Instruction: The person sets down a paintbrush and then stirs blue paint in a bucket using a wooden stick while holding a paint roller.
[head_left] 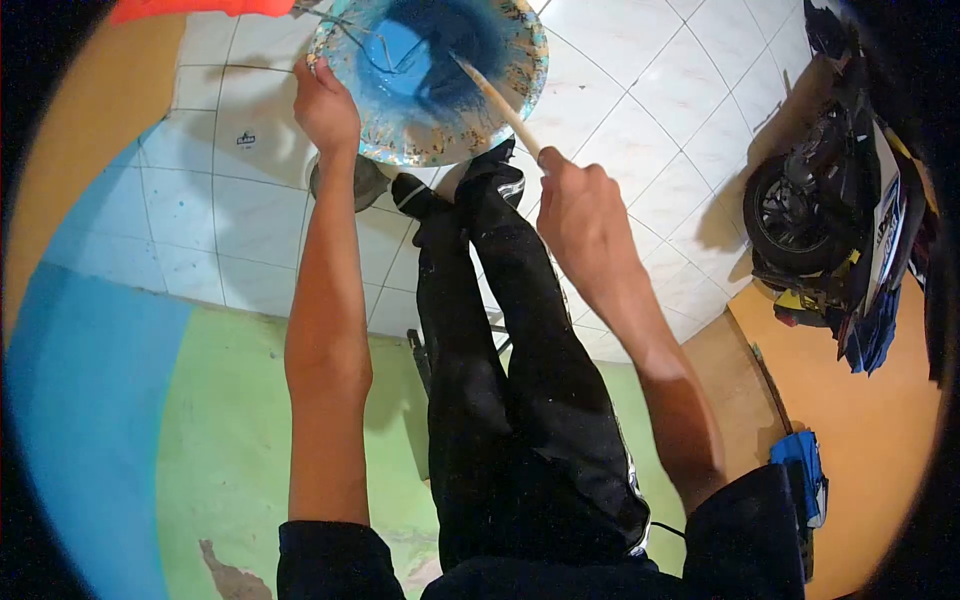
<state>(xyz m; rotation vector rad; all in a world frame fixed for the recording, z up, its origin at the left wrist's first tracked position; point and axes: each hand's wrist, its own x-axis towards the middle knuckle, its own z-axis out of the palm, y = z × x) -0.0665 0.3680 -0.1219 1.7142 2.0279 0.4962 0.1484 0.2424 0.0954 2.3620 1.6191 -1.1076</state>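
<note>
Head view, looking straight down past black trousers (520, 400) to a white tiled floor (640, 130). Left hand (325, 105) is closed on the near-left rim of a paint-spattered bucket (420, 135), thumb over the lip, holding it up in front of the body; the bucket sits at the top of the frame, above the feet. Right hand (580, 215) is closed round a pale wooden stick (500, 105), gripped at its upper end, the lower end dipping into the blue paint (430, 50) inside the bucket. Handling judgement: the bucket looks like thin plastic, fairly stiff but likely to flex at the rim; with liquid inside it will be heavier on the far side from a one-hand hold, and it will slop if tilted. The rim is crusted with dried paint, so probably rough rather than slippery; a wire bail seems to lie across the top left and would be the steadier place to hold. The stick is light, rigid, wet at the tip only. Surroundings: the wall at left is painted in a blue band (90, 420) and a pale green band (240, 420), with an orange-tan area above. A parked motorbike (830, 210) stands at right on the tiles, beside an orange wall (870, 430). A blue cloth (800, 470) lies low right. A red-orange object (200, 8) shows at the top left edge; what it is cannot be told.
</note>
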